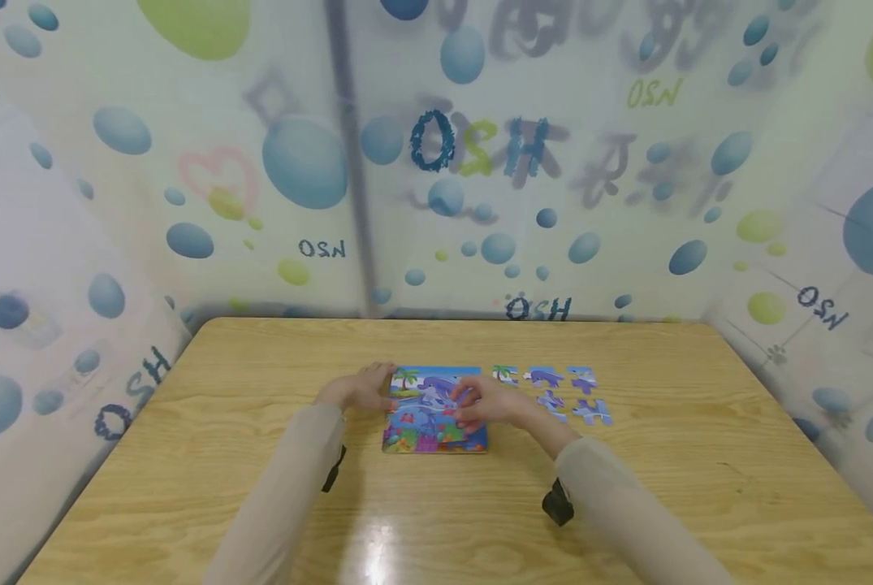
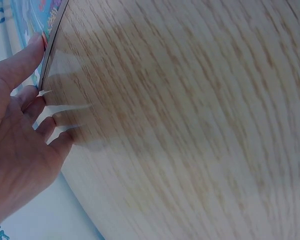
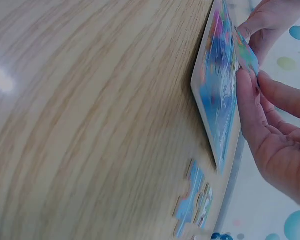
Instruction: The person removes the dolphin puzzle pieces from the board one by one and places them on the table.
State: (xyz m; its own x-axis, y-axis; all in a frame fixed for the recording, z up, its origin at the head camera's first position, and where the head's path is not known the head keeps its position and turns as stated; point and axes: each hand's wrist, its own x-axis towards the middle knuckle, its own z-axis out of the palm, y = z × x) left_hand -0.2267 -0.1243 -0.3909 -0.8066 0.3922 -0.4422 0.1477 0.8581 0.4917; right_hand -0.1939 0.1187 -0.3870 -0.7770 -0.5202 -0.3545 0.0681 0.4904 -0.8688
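Note:
A dolphin-and-reef picture puzzle board (image 1: 436, 446) lies on the table in the head view. At its left side my left hand (image 1: 363, 388) holds the edge, thumb over the picture and the other fingers along the edge; the left wrist view shows this hand (image 2: 30, 125) at the rim. Over the board's right half is my right hand (image 1: 489, 401). In the right wrist view, its thumb and index finger (image 3: 247, 95) pinch a thin, colourful puzzle piece (image 3: 246, 52), tilted above the board (image 3: 217, 100).
Right of the board lie several loose puzzle pieces (image 1: 544, 376), with the nearer row (image 1: 592, 412) close to my right forearm. The wooden table (image 1: 626, 520) has its far edge against a wall (image 1: 436, 268) patterned with blue and green dots.

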